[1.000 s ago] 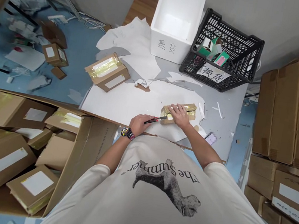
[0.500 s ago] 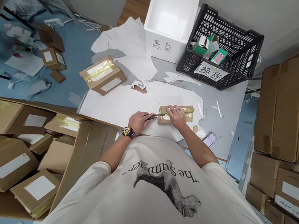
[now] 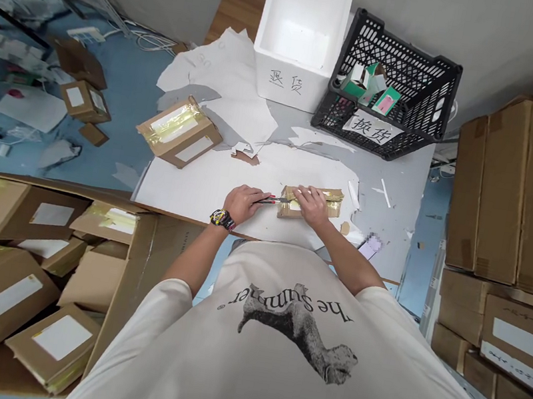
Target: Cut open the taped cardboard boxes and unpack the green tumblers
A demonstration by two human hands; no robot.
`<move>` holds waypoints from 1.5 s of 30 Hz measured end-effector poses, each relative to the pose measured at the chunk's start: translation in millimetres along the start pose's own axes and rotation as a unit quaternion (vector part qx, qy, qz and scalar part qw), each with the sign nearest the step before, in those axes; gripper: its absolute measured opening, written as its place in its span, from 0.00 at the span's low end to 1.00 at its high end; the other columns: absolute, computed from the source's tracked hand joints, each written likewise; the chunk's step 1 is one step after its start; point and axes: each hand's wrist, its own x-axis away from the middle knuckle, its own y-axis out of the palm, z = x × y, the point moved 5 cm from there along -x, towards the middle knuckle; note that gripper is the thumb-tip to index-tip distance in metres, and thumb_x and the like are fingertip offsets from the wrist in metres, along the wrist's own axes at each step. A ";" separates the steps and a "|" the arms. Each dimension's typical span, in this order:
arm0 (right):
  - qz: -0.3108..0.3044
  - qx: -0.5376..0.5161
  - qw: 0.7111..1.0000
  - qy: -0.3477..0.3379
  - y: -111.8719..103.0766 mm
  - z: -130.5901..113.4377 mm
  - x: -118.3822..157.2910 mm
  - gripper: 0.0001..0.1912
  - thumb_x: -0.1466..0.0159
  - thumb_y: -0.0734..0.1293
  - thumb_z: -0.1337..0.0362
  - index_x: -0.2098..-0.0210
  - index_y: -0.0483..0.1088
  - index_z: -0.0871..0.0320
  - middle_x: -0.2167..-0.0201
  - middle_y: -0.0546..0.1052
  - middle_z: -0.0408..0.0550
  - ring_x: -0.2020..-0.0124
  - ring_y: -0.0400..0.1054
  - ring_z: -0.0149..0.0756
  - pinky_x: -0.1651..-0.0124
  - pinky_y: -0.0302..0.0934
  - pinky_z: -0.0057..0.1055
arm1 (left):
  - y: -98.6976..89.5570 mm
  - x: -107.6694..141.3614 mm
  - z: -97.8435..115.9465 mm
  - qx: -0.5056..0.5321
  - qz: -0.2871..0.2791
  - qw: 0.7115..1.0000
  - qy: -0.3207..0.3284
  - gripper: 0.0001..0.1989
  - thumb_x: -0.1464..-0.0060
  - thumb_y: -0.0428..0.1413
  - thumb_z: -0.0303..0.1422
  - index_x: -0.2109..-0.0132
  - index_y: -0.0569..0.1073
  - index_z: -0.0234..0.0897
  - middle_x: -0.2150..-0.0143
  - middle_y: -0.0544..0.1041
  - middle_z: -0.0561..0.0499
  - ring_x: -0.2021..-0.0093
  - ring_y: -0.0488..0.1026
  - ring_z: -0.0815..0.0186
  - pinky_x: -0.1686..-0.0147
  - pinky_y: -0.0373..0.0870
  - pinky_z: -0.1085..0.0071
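My left hand [image 3: 242, 204], with a watch on the wrist, is closed round the handles of a red and black tool [image 3: 269, 199], which looks like scissors or pliers. The tool's metal tip meets the left end of a small taped cardboard box [image 3: 289, 210] on the white-topped table. My right hand [image 3: 312, 207] lies over the top of that box with its fingers bent against it, near the tool's tip. Whether the fingers pinch the tape cannot be made out.
A taped box [image 3: 193, 148] sits at the table's left. Behind are a white foam box [image 3: 292, 85] and a black crate [image 3: 382, 140] with green packets. A phone [image 3: 370, 246] lies at the right. A large carton [image 3: 133, 273] of parcels stands at lower left.
My left hand and the tool have shifted slightly left, and the tool now lies more level. My right hand stays on the small box. The whole view has moved a little.
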 end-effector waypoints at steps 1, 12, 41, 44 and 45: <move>0.000 -0.003 1.000 0.004 0.5 0.4 -0.2 0.29 0.14 0.56 0.60 0.25 0.81 0.47 0.26 0.83 0.54 0.28 0.74 0.59 0.22 0.64 0.62 | -1.1 -2.9 1.5 -0.002 0.001 1.000 0.006 0.26 0.22 0.55 0.43 0.26 0.85 0.49 0.35 0.89 0.41 0.43 0.81 0.44 0.39 0.76 0.45; 0.001 0.025 1.000 0.001 0.9 0.7 -1.7 0.29 0.15 0.57 0.64 0.26 0.82 0.48 0.26 0.82 0.53 0.31 0.75 0.57 0.23 0.64 0.58 | -16.1 -21.7 2.1 -0.030 -0.007 0.995 0.097 0.26 0.20 0.52 0.42 0.26 0.85 0.51 0.36 0.89 0.41 0.46 0.80 0.47 0.43 0.75 0.48; 0.020 -0.027 0.998 0.055 -18.4 -19.4 6.2 0.26 0.14 0.59 0.52 0.29 0.81 0.51 0.25 0.81 0.57 0.23 0.70 0.60 0.12 0.48 0.71 | -0.8 48.4 -70.1 0.044 0.062 0.986 -0.149 0.28 0.23 0.56 0.44 0.24 0.81 0.44 0.35 0.86 0.36 0.35 0.80 0.42 0.31 0.75 0.47; 0.024 -0.024 0.997 0.066 -22.9 -27.4 16.8 0.26 0.15 0.63 0.49 0.27 0.79 0.51 0.23 0.78 0.58 0.20 0.67 0.63 0.11 0.41 0.75 | 20.0 60.4 -84.4 0.050 0.051 0.966 -0.247 0.29 0.27 0.59 0.43 0.24 0.81 0.42 0.35 0.85 0.34 0.35 0.79 0.38 0.31 0.75 0.45; 0.036 -0.026 0.996 0.076 -26.8 -27.0 21.7 0.26 0.16 0.64 0.49 0.26 0.78 0.51 0.23 0.78 0.58 0.19 0.67 0.63 0.11 0.40 0.75 | 27.0 60.1 -86.3 0.053 0.043 0.962 -0.266 0.30 0.28 0.61 0.42 0.24 0.80 0.42 0.35 0.85 0.34 0.35 0.79 0.38 0.31 0.75 0.45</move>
